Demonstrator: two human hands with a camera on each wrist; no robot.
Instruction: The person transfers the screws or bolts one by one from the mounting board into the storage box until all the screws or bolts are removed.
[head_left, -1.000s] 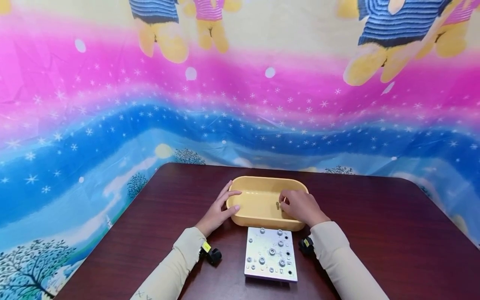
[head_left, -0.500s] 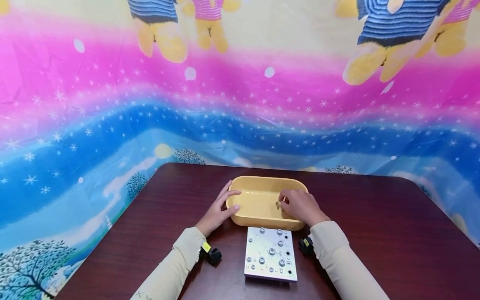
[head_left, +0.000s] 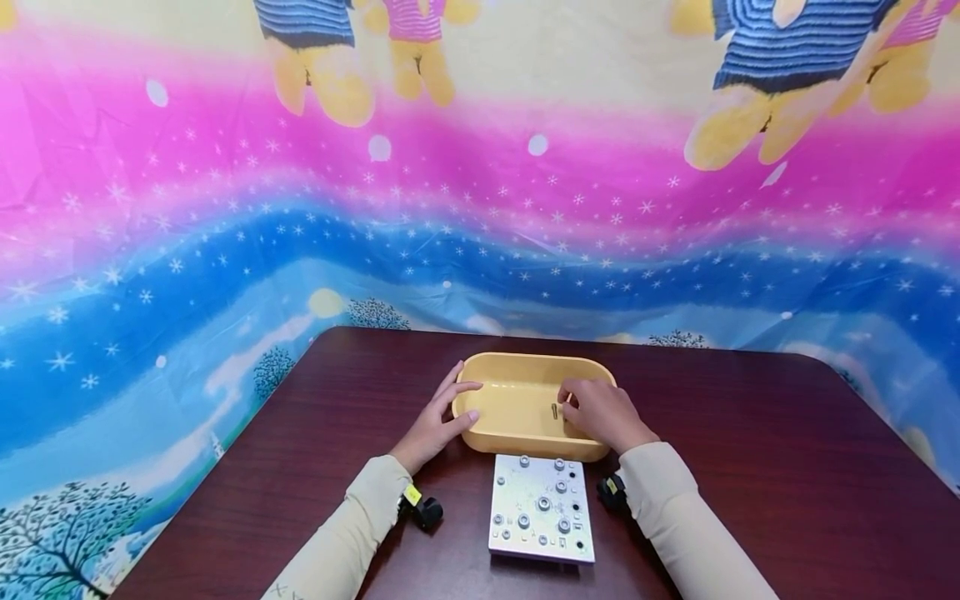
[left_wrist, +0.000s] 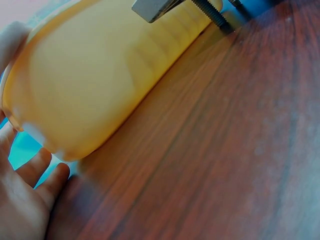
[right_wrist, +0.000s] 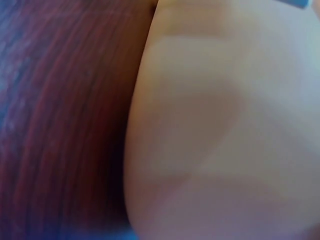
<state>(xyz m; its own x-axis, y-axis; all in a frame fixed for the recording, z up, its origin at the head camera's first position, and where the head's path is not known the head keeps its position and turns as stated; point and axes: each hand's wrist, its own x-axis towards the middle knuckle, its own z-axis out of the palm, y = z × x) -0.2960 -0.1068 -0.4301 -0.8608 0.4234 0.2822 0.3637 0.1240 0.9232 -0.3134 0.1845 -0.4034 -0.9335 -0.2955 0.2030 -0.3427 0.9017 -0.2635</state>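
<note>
A yellow oblong tray stands on the table, its outer wall filling much of both wrist views. My left hand holds its left end, with thumb and index finger over the rim and the other fingers along the outside in the left wrist view. My right hand reaches over the right end into the tray, fingers curled down near the bottom. A small brass-coloured screw lies just left of those fingertips. I cannot tell whether the right fingers pinch anything, as the knuckles hide their tips.
In front of the tray sits a silvery metal plate with several socket-head screws and dark holes. Threaded ends stick out beneath it in the left wrist view. The dark red-brown table extends to both sides, with a printed cloth behind.
</note>
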